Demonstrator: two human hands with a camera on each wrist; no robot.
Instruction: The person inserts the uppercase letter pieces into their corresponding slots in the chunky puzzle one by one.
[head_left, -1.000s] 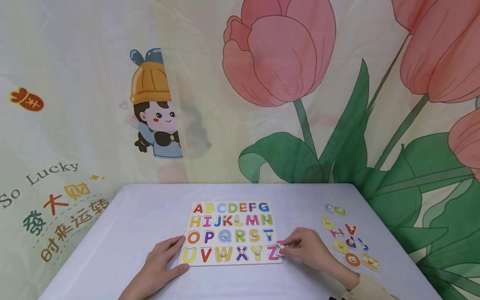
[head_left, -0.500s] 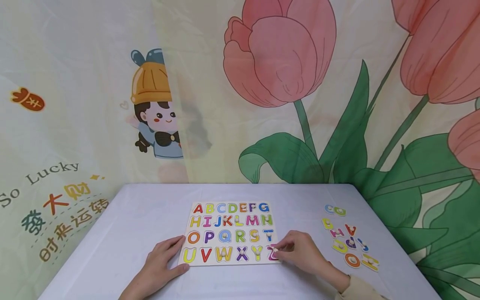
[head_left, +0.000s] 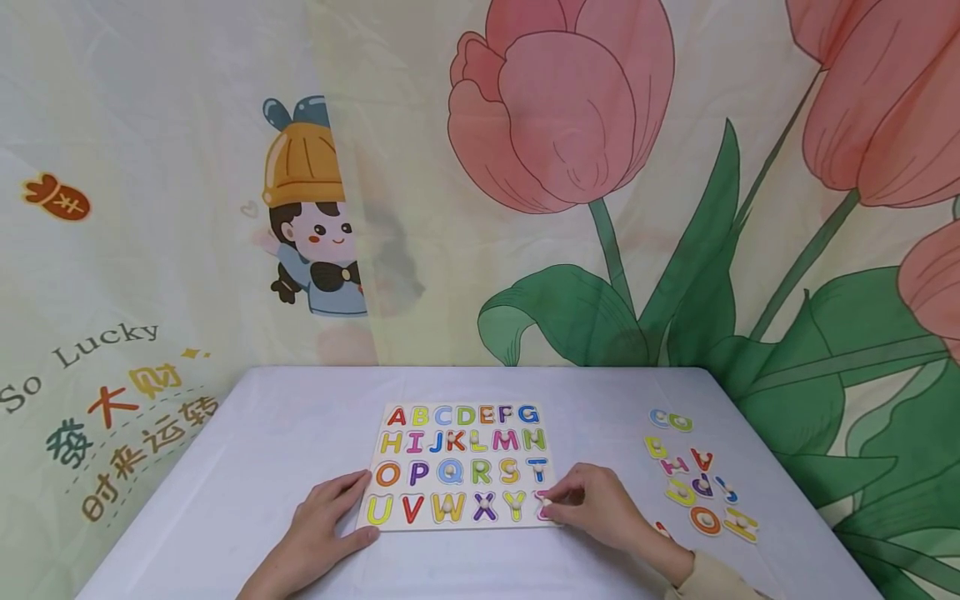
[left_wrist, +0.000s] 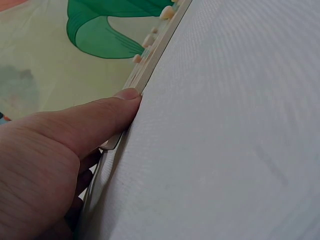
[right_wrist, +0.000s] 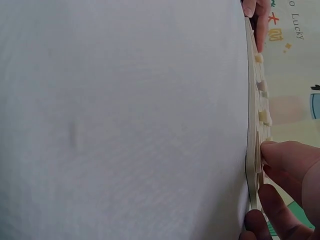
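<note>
A wooden alphabet puzzle board [head_left: 431,528] lies on the white-covered table, with knobbed letters filling its right and lower slots. My left hand [head_left: 326,521] holds the board's near left corner, thumb [left_wrist: 117,107] at the front edge and fingers along the left side. With thumb and fingertips, my right hand [head_left: 600,504] pinches the knob of the pink letter Z piece [head_left: 541,506] over the board's near right corner. That hand covers most of the Z. In the right wrist view, the right fingertips [right_wrist: 272,150] are right at the board's top.
Several loose knobbed letters lie on the right side of the table, among them an orange O [head_left: 705,521] and a light blue C [head_left: 659,417]. A red piece [head_left: 662,528] peeks out behind the right wrist. A printed cloth [head_left: 420,250] hangs behind the table.
My right hand has moved left with the Z piece, from beside the board onto the Z slot at the corner. The left hand has stayed put.
</note>
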